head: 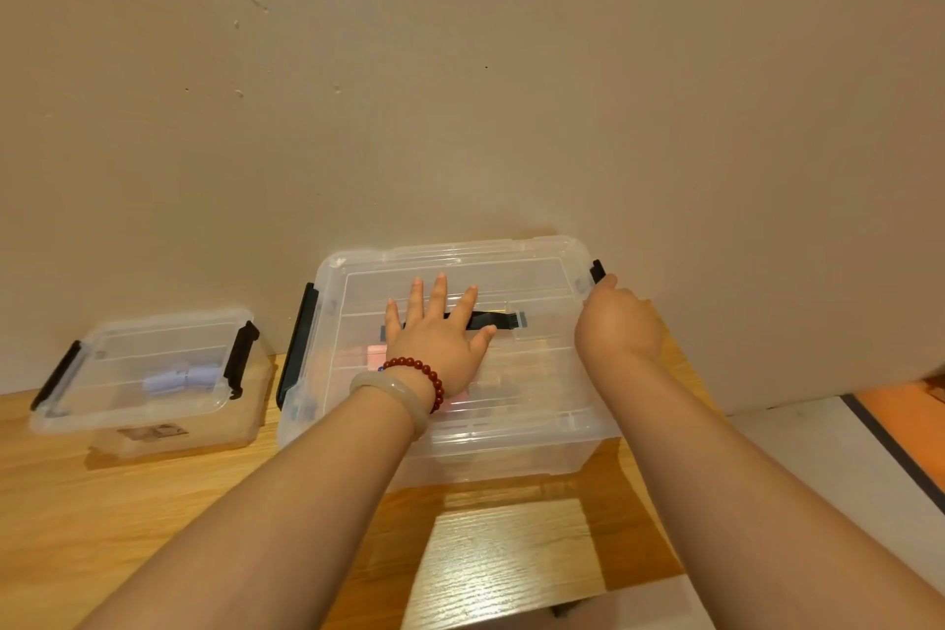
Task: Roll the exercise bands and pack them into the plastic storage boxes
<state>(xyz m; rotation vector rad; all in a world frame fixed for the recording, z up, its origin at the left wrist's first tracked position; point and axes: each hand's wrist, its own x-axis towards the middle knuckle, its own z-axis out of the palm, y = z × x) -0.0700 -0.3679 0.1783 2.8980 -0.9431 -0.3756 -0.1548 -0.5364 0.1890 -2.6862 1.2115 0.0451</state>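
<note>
Packing looks nearly done: flat left hand (440, 348) presses the big box (511, 450) lid (511, 266), right hand (619, 322) grips its latch (596, 270) with curled fingers (608, 280).

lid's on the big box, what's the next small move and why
Probably snap the right latch down over the lid's edge. The right hand curls on it, the left hand lies flat on the lid of the big box, keeping it seated, and the left latch looks closed.
</note>
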